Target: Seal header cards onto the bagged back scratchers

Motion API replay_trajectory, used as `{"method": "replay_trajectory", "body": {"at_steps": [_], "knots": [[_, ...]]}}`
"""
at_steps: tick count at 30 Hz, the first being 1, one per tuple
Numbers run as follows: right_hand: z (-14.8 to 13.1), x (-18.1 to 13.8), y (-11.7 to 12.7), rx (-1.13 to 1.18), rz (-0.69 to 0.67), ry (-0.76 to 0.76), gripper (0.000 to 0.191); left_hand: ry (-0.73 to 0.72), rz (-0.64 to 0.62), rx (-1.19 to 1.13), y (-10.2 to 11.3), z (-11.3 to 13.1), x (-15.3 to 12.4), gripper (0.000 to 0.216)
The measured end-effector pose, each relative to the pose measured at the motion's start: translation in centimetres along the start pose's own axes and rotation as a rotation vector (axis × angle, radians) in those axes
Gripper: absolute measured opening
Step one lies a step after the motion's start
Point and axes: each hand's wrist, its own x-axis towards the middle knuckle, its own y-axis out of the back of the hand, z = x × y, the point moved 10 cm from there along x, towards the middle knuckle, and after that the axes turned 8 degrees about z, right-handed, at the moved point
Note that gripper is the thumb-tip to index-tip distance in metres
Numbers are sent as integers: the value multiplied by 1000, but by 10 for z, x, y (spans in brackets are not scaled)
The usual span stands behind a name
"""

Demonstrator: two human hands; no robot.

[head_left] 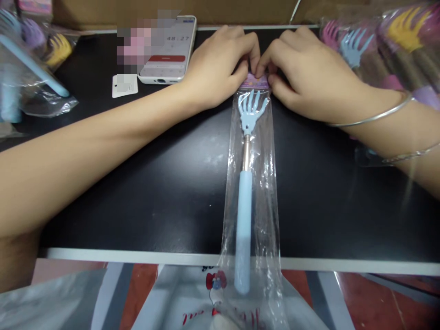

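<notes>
A light blue back scratcher [244,201] with a hand-shaped head lies inside a clear plastic bag [264,183] on the black table. Its handle end reaches past the table's front edge. Across the top of the bag sits a purple header card [256,81]. From the left, my left hand [225,64] pinches the card between curled fingers and thumb. My right hand [297,68] grips the card's right side the same way, with its fingertips close to the left ones. Both hands partly hide the card.
A phone [168,50] with a timer on screen lies behind my left forearm, beside a small white tag [124,85]. Bagged scratchers are piled at the left [37,59] and at the right behind my right arm [357,46]. The table's pale front edge [137,255] runs across below.
</notes>
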Motion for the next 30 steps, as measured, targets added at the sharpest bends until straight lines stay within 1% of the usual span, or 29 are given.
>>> {"method": "replay_trajectory", "body": {"at_steps": [7,12,17,23,26,30], "knots": [[3,1,-2,28,-5,-9,36,69,-43,-7,-3,-5,-1,38],[4,0,0,52,56,36,26,36,23,-10,-1,-3,0,33],[3,-1,1,33,113,71,23,26,77,-18,0,-4,-1,27],[2,-3,1,54,121,72,28,46,81,-30,-2,-5,-2,28],[0,-5,3,67,165,88,28,51,79,-23,-2,-4,-3,27],[0,-6,1,19,199,97,28,59,51,-4,-2,-2,-4,27]]}}
